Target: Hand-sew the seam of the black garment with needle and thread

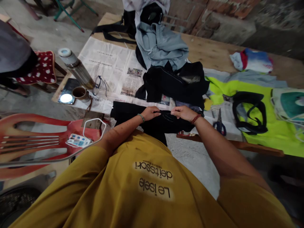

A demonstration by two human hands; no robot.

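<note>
Black cloth (129,111) lies along the table's near edge, and part of it hangs down in front of me. My left hand (151,113), with a green bead bracelet, pinches this cloth near its middle. A short way to the right, my right hand (184,113), with a red bead bracelet, is closed in a pinch on the same cloth. Thin pale lines, perhaps thread or stitching, show on the fabric between the hands. Whether the fingertips hold anything smaller is hidden. Just beyond the hands sits a heap of black garments (173,80).
Newspaper (104,60) covers part of the table. To the left stand a flask (77,69), a brown cup (81,94) and glasses (99,85). Scissors (219,123), a black strap (249,112) and an iron (289,103) lie right. A red chair (68,126) is left; a person sits beyond.
</note>
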